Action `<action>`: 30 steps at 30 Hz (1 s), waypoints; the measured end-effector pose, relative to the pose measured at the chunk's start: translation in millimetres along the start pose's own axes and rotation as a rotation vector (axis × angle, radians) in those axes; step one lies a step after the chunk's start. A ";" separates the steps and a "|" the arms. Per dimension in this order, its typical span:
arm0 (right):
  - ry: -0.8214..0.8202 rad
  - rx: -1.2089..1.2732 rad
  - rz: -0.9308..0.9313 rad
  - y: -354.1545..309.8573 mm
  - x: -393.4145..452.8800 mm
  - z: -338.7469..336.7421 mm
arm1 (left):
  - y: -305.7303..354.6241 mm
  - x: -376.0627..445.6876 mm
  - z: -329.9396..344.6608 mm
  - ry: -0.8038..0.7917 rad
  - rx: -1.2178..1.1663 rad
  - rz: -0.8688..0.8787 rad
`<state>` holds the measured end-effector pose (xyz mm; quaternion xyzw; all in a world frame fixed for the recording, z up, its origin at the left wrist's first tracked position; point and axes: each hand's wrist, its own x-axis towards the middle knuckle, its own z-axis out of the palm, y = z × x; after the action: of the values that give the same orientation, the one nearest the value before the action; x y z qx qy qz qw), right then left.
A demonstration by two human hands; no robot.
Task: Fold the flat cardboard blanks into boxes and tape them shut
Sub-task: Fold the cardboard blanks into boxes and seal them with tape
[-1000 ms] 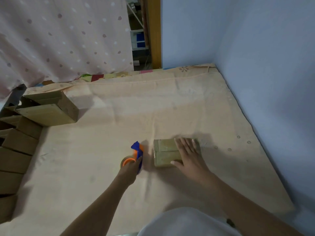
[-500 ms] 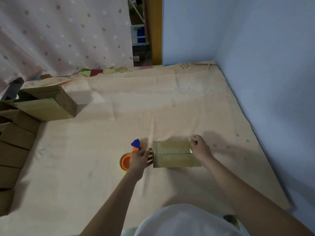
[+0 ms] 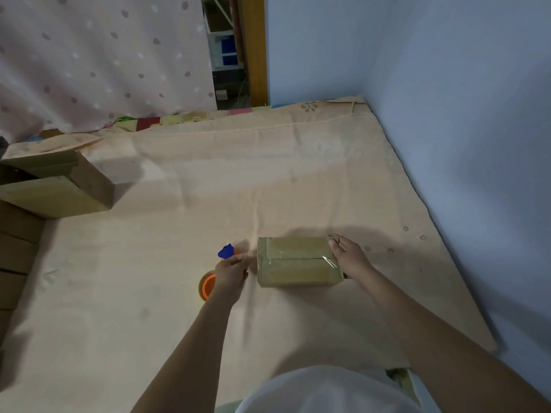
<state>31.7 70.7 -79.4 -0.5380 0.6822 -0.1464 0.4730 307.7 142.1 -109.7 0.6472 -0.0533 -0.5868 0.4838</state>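
A small closed cardboard box point(image 3: 298, 263) lies on the peach sheet, with clear tape along its top seam and a loose tape end at its right edge. My right hand point(image 3: 350, 259) holds the box's right end, thumb on the top far corner and fingers down behind the end face. Just left of the box, my left hand point(image 3: 231, 274) grips an orange tape dispenser point(image 3: 207, 286) with a blue blade guard; the hand hides the dispenser's middle. A narrow gap separates this hand from the box.
A larger folded cardboard box point(image 3: 59, 189) sits at the left, with a row of more boxes point(image 3: 15, 248) along the left edge. A blue wall point(image 3: 462, 144) bounds the sheet on the right, and a dotted curtain point(image 3: 104, 61) hangs at the back.
My right hand has gone from lying flat on the box top to holding its right end. My left hand with the dispenser has stayed beside the box's left end.
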 end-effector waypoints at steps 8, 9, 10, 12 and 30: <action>0.073 0.042 0.049 -2.6 -6.1 4.8 | -3.8 -9.3 40.0 0.279 0.165 0.108; 0.049 0.056 0.064 -2.7 -7.4 5.9 | -0.7 -10.4 41.8 0.334 0.299 0.181; 0.022 0.055 0.079 -2.4 -8.7 6.8 | 3.5 -12.7 44.4 0.354 0.431 0.256; 0.012 0.049 0.116 -1.2 -10.6 10.4 | 15.8 -22.5 54.9 0.355 0.660 0.361; -0.059 -0.605 -0.128 -34.9 4.3 -9.3 | 13.4 -40.7 58.8 0.284 0.466 0.132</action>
<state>45.2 50.8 -52.0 -0.7004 0.6455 0.0493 0.3007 254.2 127.8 -62.4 0.8118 -0.1608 -0.4294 0.3616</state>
